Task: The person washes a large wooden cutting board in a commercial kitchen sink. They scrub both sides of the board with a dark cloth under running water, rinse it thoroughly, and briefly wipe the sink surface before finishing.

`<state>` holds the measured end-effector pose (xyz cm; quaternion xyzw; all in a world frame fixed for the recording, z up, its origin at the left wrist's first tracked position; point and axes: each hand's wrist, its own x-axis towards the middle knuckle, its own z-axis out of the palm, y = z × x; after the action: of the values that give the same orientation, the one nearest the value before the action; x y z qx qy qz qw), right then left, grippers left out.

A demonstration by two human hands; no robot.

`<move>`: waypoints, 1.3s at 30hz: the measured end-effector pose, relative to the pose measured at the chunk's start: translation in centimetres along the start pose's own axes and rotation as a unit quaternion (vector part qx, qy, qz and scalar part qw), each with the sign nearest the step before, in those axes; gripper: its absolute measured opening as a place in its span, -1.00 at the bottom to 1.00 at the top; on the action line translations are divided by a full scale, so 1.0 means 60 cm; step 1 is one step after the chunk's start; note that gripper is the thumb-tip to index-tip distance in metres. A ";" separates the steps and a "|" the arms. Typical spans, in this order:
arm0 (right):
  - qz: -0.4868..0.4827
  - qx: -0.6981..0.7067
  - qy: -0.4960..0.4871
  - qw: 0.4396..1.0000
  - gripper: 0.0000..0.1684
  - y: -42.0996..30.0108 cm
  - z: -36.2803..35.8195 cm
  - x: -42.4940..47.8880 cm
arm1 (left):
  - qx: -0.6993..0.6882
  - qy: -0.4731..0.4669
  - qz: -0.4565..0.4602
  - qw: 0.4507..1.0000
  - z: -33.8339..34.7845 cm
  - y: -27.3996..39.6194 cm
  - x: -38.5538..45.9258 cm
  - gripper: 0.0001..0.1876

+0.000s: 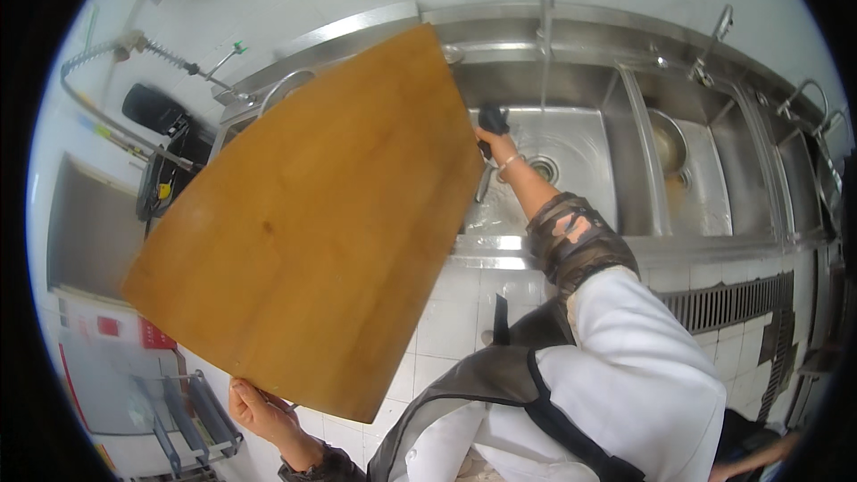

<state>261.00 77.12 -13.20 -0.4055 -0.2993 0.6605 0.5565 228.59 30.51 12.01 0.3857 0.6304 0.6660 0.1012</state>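
Observation:
A large wooden board [301, 227] is tilted up in front of me, over the edge of a stainless steel sink [582, 167]. My left hand [258, 408] grips the board's lower left edge, its fingers partly behind the wood. At the board's right edge, my right hand [495, 140] is closed around a black item [494, 119], perhaps a cloth or brush; whether it also touches the board I cannot tell. Water runs from a tall faucet [546, 7] into the basin, near the drain [542, 169]. The board hides part of the counter and basins behind it.
To the right, a second basin holds a round metal bowl [667, 142], with more faucets behind. A spray hose [87, 97] hangs at the left above black containers. A rack [191, 415] stands lower left. Another person's arm [756, 458] shows at the lower right.

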 end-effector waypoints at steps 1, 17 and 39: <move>0.017 -0.023 0.001 1.000 -0.49 0.002 0.014 -0.010 | -0.005 0.024 -0.004 1.000 -0.011 -0.010 -0.002 -0.65; 0.002 -0.639 -0.130 0.758 -0.17 -0.002 0.064 -0.074 | -0.174 0.197 -0.297 0.918 -0.053 -0.360 -0.060 -0.50; 0.135 -0.149 -0.410 0.890 -0.67 -0.160 0.350 -0.329 | -0.131 0.177 -0.387 0.895 -0.091 -0.456 -0.123 -0.62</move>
<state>248.50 60.94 9.23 -0.2127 -0.5383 0.7844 0.2228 220.50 26.85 -15.44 -0.0302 0.6445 0.7079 0.2875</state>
